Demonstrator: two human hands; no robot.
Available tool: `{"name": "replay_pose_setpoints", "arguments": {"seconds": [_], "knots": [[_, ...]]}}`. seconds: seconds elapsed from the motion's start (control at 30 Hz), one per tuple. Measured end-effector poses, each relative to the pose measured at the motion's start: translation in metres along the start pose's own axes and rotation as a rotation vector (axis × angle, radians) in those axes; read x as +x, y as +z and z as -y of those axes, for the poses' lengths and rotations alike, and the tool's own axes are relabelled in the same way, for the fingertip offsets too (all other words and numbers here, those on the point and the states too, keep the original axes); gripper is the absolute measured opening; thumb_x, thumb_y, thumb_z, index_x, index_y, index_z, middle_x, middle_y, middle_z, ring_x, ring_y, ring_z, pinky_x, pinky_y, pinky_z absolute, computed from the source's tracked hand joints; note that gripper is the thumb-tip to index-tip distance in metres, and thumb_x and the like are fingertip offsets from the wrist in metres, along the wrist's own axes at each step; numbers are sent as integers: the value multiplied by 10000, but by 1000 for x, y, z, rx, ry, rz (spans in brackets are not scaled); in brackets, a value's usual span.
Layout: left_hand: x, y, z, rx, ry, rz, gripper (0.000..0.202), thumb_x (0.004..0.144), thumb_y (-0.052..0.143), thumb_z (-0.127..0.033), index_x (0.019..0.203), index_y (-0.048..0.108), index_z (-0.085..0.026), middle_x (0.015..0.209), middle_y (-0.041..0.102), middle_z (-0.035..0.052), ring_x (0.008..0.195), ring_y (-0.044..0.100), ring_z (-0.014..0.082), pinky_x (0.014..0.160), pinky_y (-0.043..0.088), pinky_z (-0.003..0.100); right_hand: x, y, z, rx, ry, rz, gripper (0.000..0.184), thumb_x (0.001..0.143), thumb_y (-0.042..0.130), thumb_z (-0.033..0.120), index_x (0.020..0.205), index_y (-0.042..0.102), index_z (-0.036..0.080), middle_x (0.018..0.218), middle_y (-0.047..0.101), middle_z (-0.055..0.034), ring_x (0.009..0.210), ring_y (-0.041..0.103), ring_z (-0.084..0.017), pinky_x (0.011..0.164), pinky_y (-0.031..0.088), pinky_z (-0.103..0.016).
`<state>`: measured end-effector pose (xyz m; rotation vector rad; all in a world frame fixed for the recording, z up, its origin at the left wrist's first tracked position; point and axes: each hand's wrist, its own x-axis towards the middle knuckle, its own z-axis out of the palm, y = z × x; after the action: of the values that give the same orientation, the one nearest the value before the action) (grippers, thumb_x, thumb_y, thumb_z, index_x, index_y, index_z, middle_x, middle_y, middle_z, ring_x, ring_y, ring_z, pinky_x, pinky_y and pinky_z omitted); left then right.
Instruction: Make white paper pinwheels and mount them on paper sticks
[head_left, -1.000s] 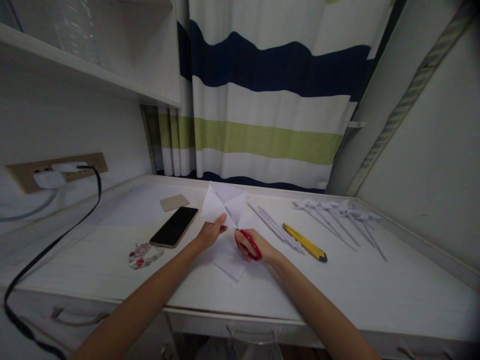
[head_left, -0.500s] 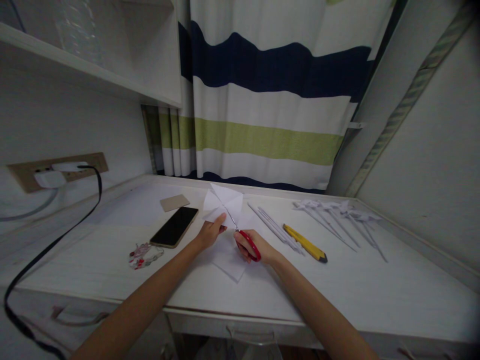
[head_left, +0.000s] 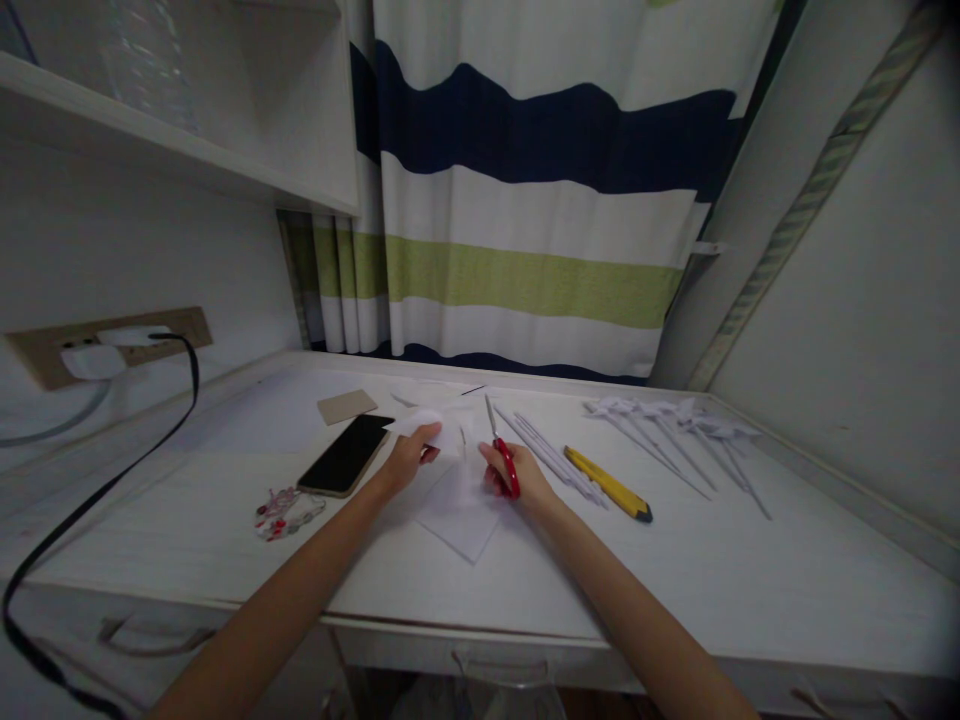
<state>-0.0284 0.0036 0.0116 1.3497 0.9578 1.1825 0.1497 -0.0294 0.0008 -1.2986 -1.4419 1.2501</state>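
Held paper (head_left: 451, 438) blurred; curtain (head_left: 540, 220) cut off by top edge.

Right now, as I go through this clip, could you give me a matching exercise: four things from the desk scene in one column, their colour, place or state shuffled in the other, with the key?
1. Scissors
2. Phone
3. Cutter
4. Card

A. Beige, lying just beyond the phone
B. Yellow, lying on the desk
C. Red-handled, held in the right hand
D. Lying with its dark screen up

Pairs: 1-C, 2-D, 3-B, 4-A
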Motion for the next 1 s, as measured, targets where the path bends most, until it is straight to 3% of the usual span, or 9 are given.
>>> {"name": "replay_pose_setpoints", "arguments": {"seconds": [0.13,0.23,0.53,0.63,0.87,1.0], "knots": [[4,-2,9,-26,-39,101,256,826,462,-283,1028,499,-131,992,539,61,818,551,162,690,470,342,2,-10,5,120,3,-119,260,849,413,342,939,519,123,795,567,-17,575,538,-85,500,458,-231],[3,-2,8,-48,-64,181,265,824,465,-283,1041,494,-133,1016,532,64,843,546,172,707,466,354,3,-14,5,190,7,-129,273,850,405,356,935,520,123,805,570,-22,590,544,-89,505,460,-234],[-1,-5,5,-83,-127,362,245,826,461,-291,994,513,-120,938,553,50,766,558,149,650,477,314,-3,-4,3,228,55,97,219,835,455,303,915,535,115,802,579,-19,619,563,-98,525,475,-243],[0,-6,6,-87,-117,380,235,827,460,-289,979,517,-119,910,558,44,735,559,137,626,479,298,-8,1,8,232,23,117,188,831,467,274,896,538,113,789,577,-14,600,557,-89,501,469,-224],[2,-4,10,-69,-30,356,237,837,436,-317,914,528,-112,792,563,19,613,541,97,545,463,248,-5,-6,11,229,-77,-93,166,829,472,248,919,527,120,780,562,-3,570,536,-79,485,459,-214],[0,-3,8,-8,26,399,267,844,415,-345,826,536,-107,670,539,-13,509,500,69,483,434,216,-2,-10,9,235,-118,-222,193,834,461,268,949,519,125,811,564,-13,600,547,-91,510,469,-232]]}}
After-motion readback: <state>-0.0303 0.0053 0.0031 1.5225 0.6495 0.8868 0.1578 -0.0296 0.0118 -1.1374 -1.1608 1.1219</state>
